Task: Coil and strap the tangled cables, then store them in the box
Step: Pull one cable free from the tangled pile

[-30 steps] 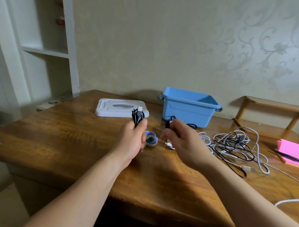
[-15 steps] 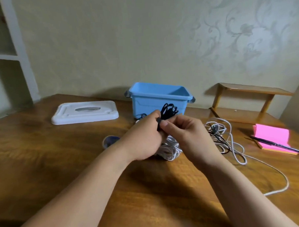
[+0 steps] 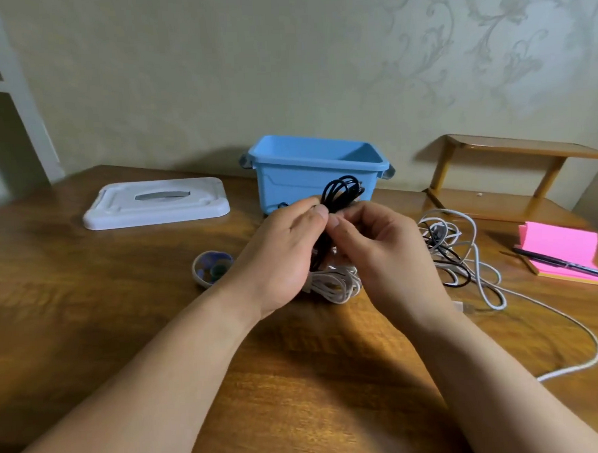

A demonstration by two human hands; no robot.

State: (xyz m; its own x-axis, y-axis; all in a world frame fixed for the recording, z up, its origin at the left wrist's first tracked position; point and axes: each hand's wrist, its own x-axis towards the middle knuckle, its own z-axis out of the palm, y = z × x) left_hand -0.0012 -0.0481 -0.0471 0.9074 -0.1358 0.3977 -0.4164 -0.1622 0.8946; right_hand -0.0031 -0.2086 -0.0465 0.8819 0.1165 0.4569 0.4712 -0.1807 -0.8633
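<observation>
Both hands meet just in front of the blue box (image 3: 289, 182), and between them is a small black cable (image 3: 342, 190) folded into a tight bundle. The left hand (image 3: 285, 247) grips the bundle at its waist so the loops can't spring apart. The right hand (image 3: 377, 247) pinches the same spot with thumb and forefinger, which looks like the start of strapping, though I can't make out a strap.

The loops fan out above the fingers, held clear of the surface (image 3: 88, 304). Under the hands lies a white cable (image 3: 334, 283), already gathered into a coil. To the right the remaining tangle (image 3: 456, 247) of white and black leads sprawls loose, one end trailing away.

The box stands open with its white lid (image 3: 156, 203) set aside to the left, ready to take bundles. A little round dish (image 3: 212, 266) sits near the left wrist, perhaps holding the ties. A pink notepad (image 3: 562, 245) and a pen (image 3: 559, 263) lie off to the right, out of the way.
</observation>
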